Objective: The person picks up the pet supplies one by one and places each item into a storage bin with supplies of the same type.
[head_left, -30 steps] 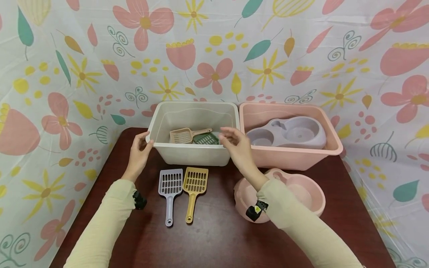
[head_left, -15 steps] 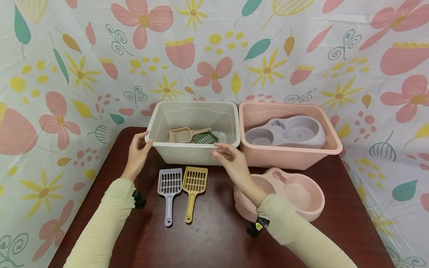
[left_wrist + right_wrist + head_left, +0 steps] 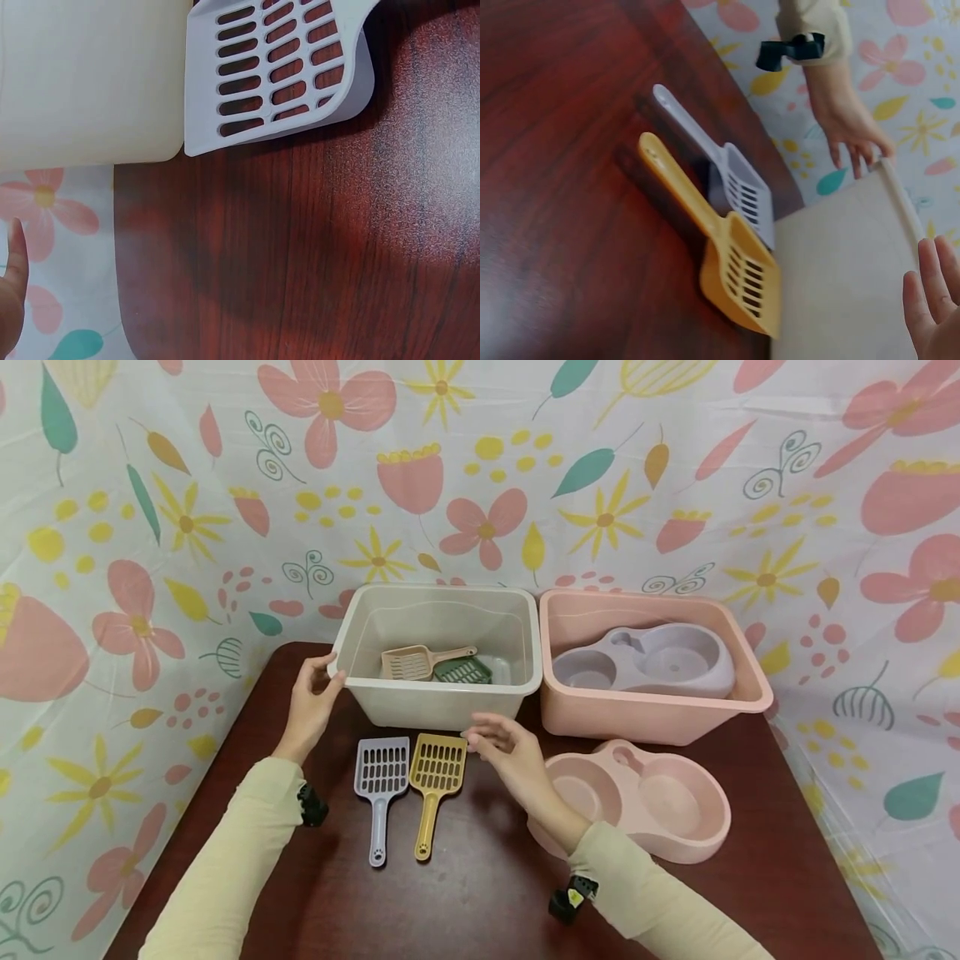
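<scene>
My left hand (image 3: pixel 309 706) holds the left front corner of the white litter box (image 3: pixel 435 706), thumb and fingers at its rim. My right hand (image 3: pixel 513 760) hovers, loosely bent and holding nothing, in front of the box and just right of the yellow litter scoop (image 3: pixel 438 768). Beside that scoop lies a lavender litter scoop (image 3: pixel 382 768); both have their handles toward me. Inside the white box lie a beige scoop (image 3: pixel 408 662) and a green scoop (image 3: pixel 463 671). The right wrist view shows the yellow scoop (image 3: pixel 735 262) and fingers (image 3: pixel 934 281) of my right hand.
Right of the white box stands a pink litter box (image 3: pixel 652 718) holding a lavender double pet bowl (image 3: pixel 622 652). A pink double bowl (image 3: pixel 637 802) sits on the dark red table (image 3: pixel 472 877) before it, partly behind my right wrist. A floral cloth (image 3: pixel 480 468) hangs behind.
My right hand has come back from over the white box's front rim, down toward me and slightly left, to beside the yellow scoop. My left hand stays at the box corner.
</scene>
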`<action>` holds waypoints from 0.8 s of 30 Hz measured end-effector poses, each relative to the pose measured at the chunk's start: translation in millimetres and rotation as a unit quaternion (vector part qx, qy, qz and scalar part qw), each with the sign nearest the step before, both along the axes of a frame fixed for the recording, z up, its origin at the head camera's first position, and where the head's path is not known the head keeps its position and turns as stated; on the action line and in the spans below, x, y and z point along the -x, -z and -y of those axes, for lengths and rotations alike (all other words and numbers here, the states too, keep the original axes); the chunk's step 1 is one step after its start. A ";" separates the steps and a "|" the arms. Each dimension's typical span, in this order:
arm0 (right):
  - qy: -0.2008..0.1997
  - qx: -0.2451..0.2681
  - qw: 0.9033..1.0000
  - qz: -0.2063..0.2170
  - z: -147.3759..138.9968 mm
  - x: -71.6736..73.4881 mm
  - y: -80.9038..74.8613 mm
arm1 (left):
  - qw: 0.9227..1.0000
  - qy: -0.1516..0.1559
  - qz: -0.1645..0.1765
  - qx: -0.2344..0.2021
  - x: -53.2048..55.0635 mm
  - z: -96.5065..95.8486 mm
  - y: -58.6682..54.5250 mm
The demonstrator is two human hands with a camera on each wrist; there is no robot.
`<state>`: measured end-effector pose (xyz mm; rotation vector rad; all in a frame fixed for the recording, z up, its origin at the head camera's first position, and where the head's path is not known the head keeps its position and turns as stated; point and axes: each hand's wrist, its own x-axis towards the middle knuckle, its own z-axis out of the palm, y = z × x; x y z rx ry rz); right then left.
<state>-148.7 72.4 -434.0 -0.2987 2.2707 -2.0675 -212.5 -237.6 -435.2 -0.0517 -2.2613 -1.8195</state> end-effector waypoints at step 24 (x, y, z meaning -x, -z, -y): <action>0.012 0.032 0.997 0.071 19.9 -26.8 67.1 | 1.000 0.004 0.005 -0.004 1.8 3.3 4.0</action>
